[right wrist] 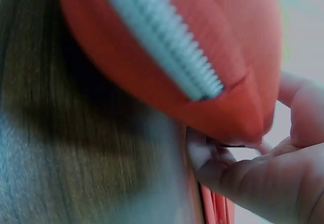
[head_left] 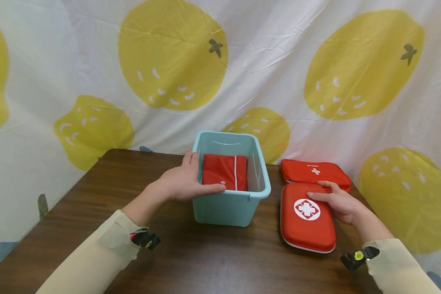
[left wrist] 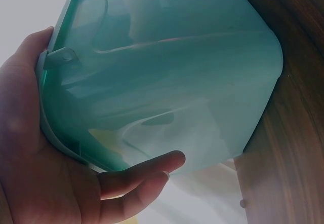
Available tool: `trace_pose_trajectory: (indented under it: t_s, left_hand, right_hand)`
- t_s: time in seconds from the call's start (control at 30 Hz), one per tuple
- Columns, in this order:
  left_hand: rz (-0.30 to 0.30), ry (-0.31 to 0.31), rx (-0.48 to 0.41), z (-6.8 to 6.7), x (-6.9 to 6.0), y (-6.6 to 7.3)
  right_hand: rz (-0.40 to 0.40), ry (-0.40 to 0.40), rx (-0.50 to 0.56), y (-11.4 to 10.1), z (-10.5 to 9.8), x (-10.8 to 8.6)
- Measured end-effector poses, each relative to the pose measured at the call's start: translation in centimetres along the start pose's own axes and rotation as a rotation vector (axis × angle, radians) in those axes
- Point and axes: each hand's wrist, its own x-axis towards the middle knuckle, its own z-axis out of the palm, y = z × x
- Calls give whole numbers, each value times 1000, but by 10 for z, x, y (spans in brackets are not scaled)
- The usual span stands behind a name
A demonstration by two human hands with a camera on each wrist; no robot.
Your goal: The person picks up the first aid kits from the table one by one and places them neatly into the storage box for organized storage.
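A light blue plastic bin (head_left: 223, 208) stands on the table with a folded red pouch (head_left: 220, 169) inside; a white stripe runs down the pouch. My left hand (head_left: 181, 179) holds the bin's near left corner, thumb along the front rim, fingers against the side. In the left wrist view, the fingers (left wrist: 147, 176) touch the outer wall. My right hand (head_left: 339, 202) grips a hard red first-aid case (head_left: 305, 228) with a white cross emblem, thumb on top. The right wrist view shows its zipper (right wrist: 167, 41) and fingers curled under its edge.
Behind the case lies a flat red first-aid bag (head_left: 301, 171) with a small white cross. A dark wooden table (head_left: 220, 257) bears everything. A white curtain with yellow fruit prints (head_left: 264, 61) hangs directly behind the table.
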Motion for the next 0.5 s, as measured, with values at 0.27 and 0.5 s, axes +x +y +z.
trace_pose_trajectory:
  t_s: [0.27, 0.5]
  left_hand:
    - [-4, 2, -2, 0, -1, 0]
    - [5, 9, -4, 0, 0, 0]
  right_hand:
    - [-105, 14, 115, -3, 1, 0]
    - [-181, 179, 76, -3, 7, -2]
